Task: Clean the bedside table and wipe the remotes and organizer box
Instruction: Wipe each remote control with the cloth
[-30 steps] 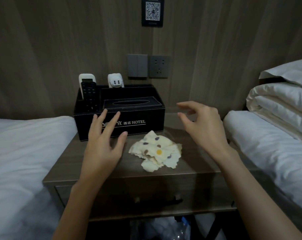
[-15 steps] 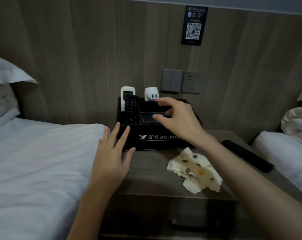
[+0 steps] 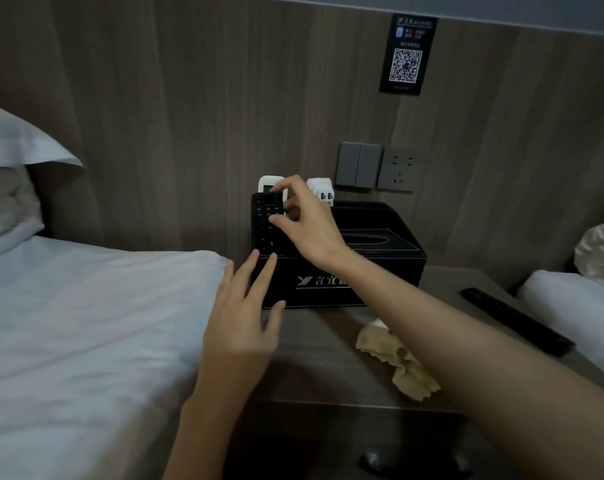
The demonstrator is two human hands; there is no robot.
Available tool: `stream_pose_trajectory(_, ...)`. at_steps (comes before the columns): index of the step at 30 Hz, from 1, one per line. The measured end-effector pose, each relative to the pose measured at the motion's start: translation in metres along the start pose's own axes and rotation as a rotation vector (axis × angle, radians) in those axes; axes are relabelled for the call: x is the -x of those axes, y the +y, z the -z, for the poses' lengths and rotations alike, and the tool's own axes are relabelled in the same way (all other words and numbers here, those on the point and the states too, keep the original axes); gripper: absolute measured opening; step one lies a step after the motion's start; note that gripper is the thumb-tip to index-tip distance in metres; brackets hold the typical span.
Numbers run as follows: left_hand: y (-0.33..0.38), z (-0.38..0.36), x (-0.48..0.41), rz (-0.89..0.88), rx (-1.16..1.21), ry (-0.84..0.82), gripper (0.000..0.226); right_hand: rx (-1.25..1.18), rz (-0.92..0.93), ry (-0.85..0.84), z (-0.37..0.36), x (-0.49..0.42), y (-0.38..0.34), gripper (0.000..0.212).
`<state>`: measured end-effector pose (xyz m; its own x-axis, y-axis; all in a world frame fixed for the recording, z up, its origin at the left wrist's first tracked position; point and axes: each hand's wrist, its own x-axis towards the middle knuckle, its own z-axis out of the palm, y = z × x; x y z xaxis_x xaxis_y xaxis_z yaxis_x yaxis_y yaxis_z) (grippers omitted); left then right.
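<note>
wooden bedside table (image 3: 325, 344) between white beds (image 3: 86, 323), panelled wall (image 3: 189, 98) behind. organizer box (image 3: 387, 271) at its back; right hand (image 3: 305, 225) pinches the black remote (image 3: 266, 220) standing inside. left hand (image 3: 241, 327) spread flat, fingers wide.

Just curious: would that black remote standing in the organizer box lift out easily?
Probably stiff: the black remote stands straight in the organizer box. Likely light: the right hand pinches its top with fingertips alone. Tall and narrow, it could tip if nudged.

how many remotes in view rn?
3: black buttoned remote standing left in the black organizer box; white remote behind it; long black remote flat at right on the wooden bedside table. Box may hide more.
</note>
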<state>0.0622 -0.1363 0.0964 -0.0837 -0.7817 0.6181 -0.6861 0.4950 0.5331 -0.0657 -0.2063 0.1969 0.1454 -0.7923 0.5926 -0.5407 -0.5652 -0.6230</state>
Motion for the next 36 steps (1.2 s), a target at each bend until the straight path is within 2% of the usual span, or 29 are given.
stream_pose_trajectory(4, 0.005, 0.0, -0.001, 0.015, 0.07, 0.045, 0.064, -0.154, 0.052, 0.147, 0.019, 0.0, -0.028, 0.031)
stream_pose_trajectory(7, 0.016, 0.003, -0.002, 0.032, 0.176, 0.17, 0.066, -0.259, 0.117, 0.308, 0.046, 0.011, -0.049, 0.031)
stream_pose_trajectory(9, 0.028, 0.006, -0.001, 0.054, 0.246, 0.214, 0.066, -0.275, 0.147, 0.359, 0.067, 0.025, -0.059, 0.031)
stream_pose_trajectory(13, 0.056, 0.007, 0.004, 0.031, 0.41, 0.232, 0.058, -0.272, 0.099, 0.268, 0.11, 0.058, -0.066, 0.032)
stream_pose_trajectory(19, 0.104, -0.009, 0.02, 0.078, 0.872, -0.036, 0.046, -0.363, -0.023, 0.038, 0.138, 0.106, -0.053, 0.033)
stream_pose_trajectory(23, 0.115, -0.021, 0.024, 0.108, 0.977, -0.134, 0.038, -0.419, -0.056, 0.064, 0.139, 0.121, -0.038, 0.031)
stream_pose_trajectory(27, 0.111, -0.027, 0.025, 0.217, 1.013, -0.147, 0.033, -0.469, -0.131, 0.141, 0.136, 0.129, -0.016, 0.023)
stream_pose_trajectory(30, 0.107, -0.03, 0.023, 0.279, 1.015, -0.103, 0.029, -0.33, -0.286, 0.099, 0.131, 0.137, 0.016, 0.022)
stream_pose_trajectory(32, 0.104, -0.03, 0.021, 0.304, 1.016, -0.088, 0.03, -0.175, -0.35, -0.076, 0.125, 0.147, 0.039, 0.025)
stream_pose_trajectory(34, 0.103, -0.031, 0.02, 0.318, 1.015, -0.092, 0.029, 0.05, -0.32, -0.286, 0.118, 0.159, 0.057, 0.031)
stream_pose_trajectory(36, 0.102, -0.033, 0.019, 0.324, 1.009, -0.105, 0.026, 0.309, -0.24, -0.359, 0.11, 0.168, 0.068, 0.036)
